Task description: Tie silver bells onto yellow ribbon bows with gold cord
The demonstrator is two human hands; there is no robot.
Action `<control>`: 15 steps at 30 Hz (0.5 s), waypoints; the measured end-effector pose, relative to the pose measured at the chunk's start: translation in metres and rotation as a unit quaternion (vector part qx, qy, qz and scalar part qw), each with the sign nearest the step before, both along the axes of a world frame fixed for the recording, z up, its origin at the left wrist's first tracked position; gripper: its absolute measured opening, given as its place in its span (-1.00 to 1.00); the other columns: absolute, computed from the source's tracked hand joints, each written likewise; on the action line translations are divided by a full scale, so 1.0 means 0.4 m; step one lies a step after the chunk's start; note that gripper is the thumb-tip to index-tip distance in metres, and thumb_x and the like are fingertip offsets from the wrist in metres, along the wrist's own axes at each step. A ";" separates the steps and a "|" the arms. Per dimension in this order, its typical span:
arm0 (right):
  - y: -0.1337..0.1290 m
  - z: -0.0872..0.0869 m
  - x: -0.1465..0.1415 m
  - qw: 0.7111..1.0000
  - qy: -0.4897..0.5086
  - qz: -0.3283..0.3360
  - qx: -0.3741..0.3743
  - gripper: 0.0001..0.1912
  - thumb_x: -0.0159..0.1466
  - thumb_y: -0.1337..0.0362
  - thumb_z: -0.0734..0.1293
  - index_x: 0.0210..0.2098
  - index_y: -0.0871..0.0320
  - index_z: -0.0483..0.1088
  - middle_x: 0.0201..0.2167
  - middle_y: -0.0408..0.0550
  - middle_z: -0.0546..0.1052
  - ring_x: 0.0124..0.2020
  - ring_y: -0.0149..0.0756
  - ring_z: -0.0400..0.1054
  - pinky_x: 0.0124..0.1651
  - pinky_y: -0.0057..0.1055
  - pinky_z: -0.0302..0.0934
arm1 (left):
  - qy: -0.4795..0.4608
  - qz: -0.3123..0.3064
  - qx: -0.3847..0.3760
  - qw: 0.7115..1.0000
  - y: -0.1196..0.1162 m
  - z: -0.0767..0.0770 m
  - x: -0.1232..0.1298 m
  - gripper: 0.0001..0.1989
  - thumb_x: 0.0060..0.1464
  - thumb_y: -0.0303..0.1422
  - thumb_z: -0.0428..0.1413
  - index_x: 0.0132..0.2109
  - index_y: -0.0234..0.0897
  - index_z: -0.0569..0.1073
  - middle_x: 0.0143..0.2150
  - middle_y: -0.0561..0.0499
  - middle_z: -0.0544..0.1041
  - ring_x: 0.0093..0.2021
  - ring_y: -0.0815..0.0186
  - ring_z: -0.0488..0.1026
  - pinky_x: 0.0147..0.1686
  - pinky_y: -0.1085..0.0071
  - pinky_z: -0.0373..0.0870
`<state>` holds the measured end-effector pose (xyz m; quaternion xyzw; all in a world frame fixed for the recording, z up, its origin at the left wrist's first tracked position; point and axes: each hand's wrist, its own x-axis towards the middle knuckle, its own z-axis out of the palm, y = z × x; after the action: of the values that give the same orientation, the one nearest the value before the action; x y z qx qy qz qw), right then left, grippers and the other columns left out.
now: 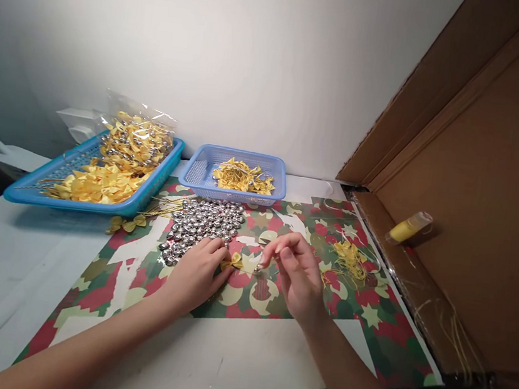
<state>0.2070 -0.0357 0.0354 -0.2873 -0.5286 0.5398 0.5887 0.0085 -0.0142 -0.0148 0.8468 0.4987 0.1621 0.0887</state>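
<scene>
My left hand rests low over the patterned sheet, its fingers closed on a small yellow ribbon bow. A thin strand runs from the bow toward a small silver bell. That bell sits at the fingertips of my right hand, whose fingers are curled in a pinch; the exact contact is partly hidden. Just beyond my left hand spreads a pile of shiny silver bells. Several yellow strands with bows lie left of the pile.
A blue basket holds yellow bows and a clear bag of finished-looking pieces. Another basket with bows stands by the wall. Yellow threads lie at right. A cardboard panel rises there, near a yellow thread spool.
</scene>
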 end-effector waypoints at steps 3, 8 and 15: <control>-0.017 0.031 0.023 1.000 0.007 -0.019 0.007 -0.78 0.35 0.06 0.24 -0.33 0.04 0.25 -0.56 -0.22 0.34 -0.57 -0.40 0.20 -0.36 -0.36 0.24 | -0.073 0.019 -0.024 0.997 0.003 0.012 -0.002 -0.81 0.19 -0.30 0.02 -0.38 -0.24 0.39 -0.35 -0.03 0.47 -0.29 0.20 0.38 -0.31 0.34 0.31; -0.057 0.061 0.056 0.997 -0.042 -0.069 0.006 -0.76 0.33 0.03 0.27 -0.35 0.04 0.28 -0.64 -0.25 0.18 -0.60 -0.40 0.12 -0.46 -0.41 0.15 | -0.245 0.101 -0.129 0.956 0.010 0.037 -0.017 -0.70 0.14 -0.11 0.08 -0.39 -0.24 0.44 -0.54 0.10 0.38 -0.53 0.37 0.24 -0.51 0.46 0.15; -0.085 0.052 0.048 0.990 -0.132 -0.053 0.001 -0.78 0.35 0.07 0.27 -0.33 0.06 0.34 -0.55 -0.18 0.29 -0.53 -0.39 0.16 -0.48 -0.43 0.10 | -0.368 0.120 -0.222 0.895 0.019 0.045 -0.027 -0.68 0.03 -0.08 0.15 -0.36 -0.28 0.52 -0.56 0.07 0.41 -0.58 0.42 0.22 -0.62 0.52 0.13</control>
<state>0.2263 -0.0696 0.0561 -0.3833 -0.5865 0.4650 0.5412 -0.0024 -0.0066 0.0032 0.6185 0.5512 0.3565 0.4318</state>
